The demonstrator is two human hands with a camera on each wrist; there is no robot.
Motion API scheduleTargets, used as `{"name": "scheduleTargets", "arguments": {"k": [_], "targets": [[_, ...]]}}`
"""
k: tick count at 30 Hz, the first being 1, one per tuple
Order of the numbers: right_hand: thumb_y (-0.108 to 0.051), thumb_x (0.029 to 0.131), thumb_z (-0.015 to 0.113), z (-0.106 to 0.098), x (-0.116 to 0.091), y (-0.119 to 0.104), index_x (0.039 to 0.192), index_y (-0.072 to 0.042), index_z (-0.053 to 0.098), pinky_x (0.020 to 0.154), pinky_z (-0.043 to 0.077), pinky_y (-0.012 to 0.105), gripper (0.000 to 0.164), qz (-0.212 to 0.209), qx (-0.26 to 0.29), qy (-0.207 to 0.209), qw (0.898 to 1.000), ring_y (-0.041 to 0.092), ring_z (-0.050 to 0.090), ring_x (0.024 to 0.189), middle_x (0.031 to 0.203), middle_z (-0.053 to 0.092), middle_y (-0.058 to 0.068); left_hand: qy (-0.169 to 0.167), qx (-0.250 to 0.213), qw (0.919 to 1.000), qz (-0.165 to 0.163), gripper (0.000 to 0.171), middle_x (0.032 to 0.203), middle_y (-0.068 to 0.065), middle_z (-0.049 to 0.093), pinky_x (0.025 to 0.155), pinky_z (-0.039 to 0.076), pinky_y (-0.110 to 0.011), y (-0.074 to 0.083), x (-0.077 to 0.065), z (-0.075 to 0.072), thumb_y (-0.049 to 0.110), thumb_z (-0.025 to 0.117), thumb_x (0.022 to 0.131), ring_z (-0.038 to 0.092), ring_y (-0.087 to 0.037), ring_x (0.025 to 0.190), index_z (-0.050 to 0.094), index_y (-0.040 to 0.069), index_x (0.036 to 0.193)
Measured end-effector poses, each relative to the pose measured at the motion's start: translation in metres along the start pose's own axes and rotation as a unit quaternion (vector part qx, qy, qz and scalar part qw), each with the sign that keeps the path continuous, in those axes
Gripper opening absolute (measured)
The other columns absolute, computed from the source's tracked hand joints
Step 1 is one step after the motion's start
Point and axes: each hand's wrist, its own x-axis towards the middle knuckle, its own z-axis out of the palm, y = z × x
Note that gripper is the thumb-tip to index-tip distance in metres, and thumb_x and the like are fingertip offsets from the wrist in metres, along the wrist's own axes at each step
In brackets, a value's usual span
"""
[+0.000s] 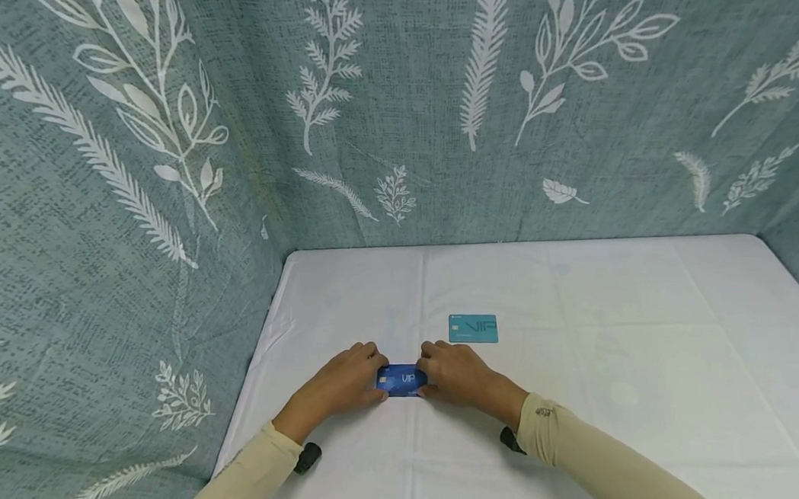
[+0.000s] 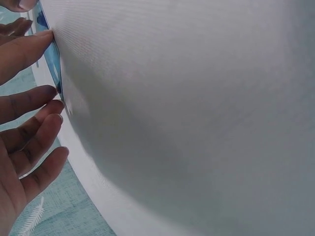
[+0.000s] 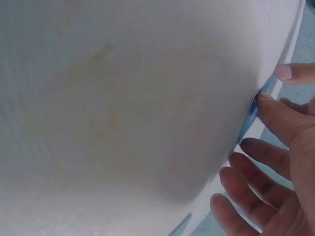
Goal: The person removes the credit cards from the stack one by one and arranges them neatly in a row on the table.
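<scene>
A dark blue VIP card [image 1: 401, 380] with a gold chip lies flat and level at the near left part of the table. My left hand [image 1: 346, 380] pinches its left end, thumb at the near edge and fingertips at the far one. At the opposite end my right hand [image 1: 459, 375] pinches it the same way, covering the right corners. Both wrist views show the card edge-on, a thin blue strip [image 2: 53, 64] between thumb and forefinger, the other fingers loosely bent. Just beyond the right hand, a teal VIP card [image 1: 473, 328] rests face up on the cloth.
A white cloth [image 1: 605, 369] with faint creases covers the table. Green-grey curtains [image 1: 408, 113] with white leaf prints hang along the back and left edges. Black wrist devices [image 1: 307, 458] show beneath both cream sleeves [image 1: 619, 469].
</scene>
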Motion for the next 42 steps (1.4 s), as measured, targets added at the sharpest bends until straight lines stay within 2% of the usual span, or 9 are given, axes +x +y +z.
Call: {"name": "scheduleTargets", "arguments": {"k": [22, 29, 35, 42], "targets": [[-0.044, 0.084, 0.08, -0.002, -0.003, 0.002, 0.112, -0.011, 0.077, 0.072, 0.056, 0.024, 0.043, 0.006, 0.008, -0.004, 1.0, 0.012, 0.063, 0.082, 0.104, 0.07, 0.003, -0.012, 0.009, 0.9999, -0.005, 0.046, 0.107, -0.008, 0.061, 0.083, 0.051, -0.036, 0.003, 0.001, -0.003, 0.033, 0.081, 0.084, 0.054, -0.018, 0.091, 0.068, 0.004, 0.118], [-0.044, 0.085, 0.079, -0.002, -0.008, 0.01, 0.11, -0.011, 0.077, 0.07, 0.055, 0.024, 0.042, 0.005, 0.02, 0.013, 1.0, 0.012, 0.061, 0.08, 0.099, 0.069, 0.002, -0.009, 0.018, 0.9998, -0.005, 0.042, 0.103, -0.005, 0.062, 0.079, 0.05, -0.035, 0.004, 0.002, -0.003, 0.035, 0.077, 0.088, 0.053, -0.015, 0.087, 0.068, 0.006, 0.118], [-0.042, 0.085, 0.079, -0.001, -0.014, 0.015, 0.107, -0.011, 0.077, 0.065, 0.053, 0.024, 0.038, 0.016, 0.027, 0.022, 0.999, 0.012, 0.061, 0.079, 0.097, 0.068, 0.003, -0.001, 0.031, 0.9995, 0.001, 0.039, 0.106, -0.006, 0.064, 0.081, 0.051, -0.035, 0.007, 0.007, -0.005, 0.034, 0.074, 0.09, 0.055, -0.016, 0.088, 0.069, 0.007, 0.118], [-0.04, 0.086, 0.079, 0.0, -0.02, 0.024, 0.108, -0.011, 0.076, 0.065, 0.055, 0.028, 0.036, 0.041, 0.042, 0.024, 0.998, 0.014, 0.061, 0.081, 0.099, 0.068, 0.004, 0.002, 0.041, 0.9991, 0.014, 0.039, 0.106, -0.005, 0.065, 0.083, 0.052, -0.036, 0.011, 0.016, -0.009, 0.035, 0.073, 0.091, 0.058, -0.017, 0.09, 0.069, 0.007, 0.118]]}}
